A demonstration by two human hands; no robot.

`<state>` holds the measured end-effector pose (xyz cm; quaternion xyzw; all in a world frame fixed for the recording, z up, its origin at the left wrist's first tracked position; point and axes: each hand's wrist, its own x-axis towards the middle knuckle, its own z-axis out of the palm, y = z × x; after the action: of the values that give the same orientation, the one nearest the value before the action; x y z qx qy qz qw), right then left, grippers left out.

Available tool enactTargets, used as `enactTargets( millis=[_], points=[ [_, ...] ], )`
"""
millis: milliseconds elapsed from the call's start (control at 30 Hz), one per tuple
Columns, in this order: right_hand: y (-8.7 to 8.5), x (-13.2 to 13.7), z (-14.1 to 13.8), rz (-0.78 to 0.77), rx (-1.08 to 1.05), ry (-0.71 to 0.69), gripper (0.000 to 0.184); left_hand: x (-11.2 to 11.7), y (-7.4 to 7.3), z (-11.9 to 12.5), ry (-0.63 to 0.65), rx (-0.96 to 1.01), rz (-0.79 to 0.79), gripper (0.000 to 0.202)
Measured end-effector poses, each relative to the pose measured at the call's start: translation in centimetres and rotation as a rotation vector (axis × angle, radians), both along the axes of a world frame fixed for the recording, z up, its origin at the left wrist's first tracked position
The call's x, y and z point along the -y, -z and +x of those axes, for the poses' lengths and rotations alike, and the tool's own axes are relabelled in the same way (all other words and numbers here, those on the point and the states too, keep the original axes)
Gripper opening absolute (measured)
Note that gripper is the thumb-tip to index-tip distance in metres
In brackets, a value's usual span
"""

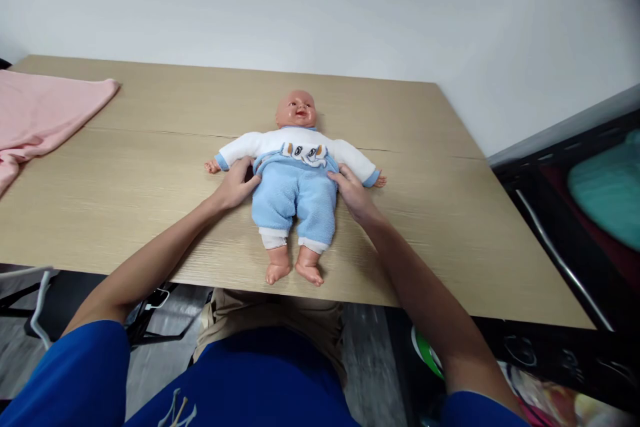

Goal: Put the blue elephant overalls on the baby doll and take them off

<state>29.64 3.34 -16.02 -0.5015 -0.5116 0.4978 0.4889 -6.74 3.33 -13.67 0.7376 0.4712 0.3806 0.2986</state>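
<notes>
A baby doll [297, 111] lies on its back on the wooden table, feet toward me and arms spread out. It wears a white top [249, 145] with blue cuffs and an animal face on the front, and light blue pants [295, 193] with white hems. At the left side of the waistband, my left hand [237, 183] pinches the pants, thumb toward me. My right hand [354, 192] grips the waistband's right side in the same way. The fingertips of both hands are partly hidden by the cloth and the doll's body.
A pink cloth [47, 110] lies at the left of the table [150, 100]. A white wall stands behind. To the right is a black rack [530, 193] with a teal item [610, 187]. A chair [65, 307] is below the table's front left.
</notes>
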Motion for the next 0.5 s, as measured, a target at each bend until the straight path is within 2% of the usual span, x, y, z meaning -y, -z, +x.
enactTargets(
  millis=[100, 233, 333, 500],
  points=[
    [0.2, 0.8, 0.1, -0.092, -0.149, -0.037, 0.055, 0.2, 0.1, 0.0, 0.037, 0.096, -0.092, 0.042],
    [0.1, 0.8, -0.9, -0.044, -0.261, -0.027, 0.068, -0.1, 1.0, 1.1, -0.001, 0.371, -0.186, 0.067],
    [-0.2, 0.6, -1.5, -0.013, -0.270, -0.020, 0.065, -0.2, 1.2, 1.8, -0.003, 0.478, -0.242, 0.078],
    [-0.8, 0.6, -2.1, 0.001, -0.307, -0.044, 0.059, -0.5, 0.3, 1.8, 0.012, 0.544, -0.187, 0.066]
  ],
)
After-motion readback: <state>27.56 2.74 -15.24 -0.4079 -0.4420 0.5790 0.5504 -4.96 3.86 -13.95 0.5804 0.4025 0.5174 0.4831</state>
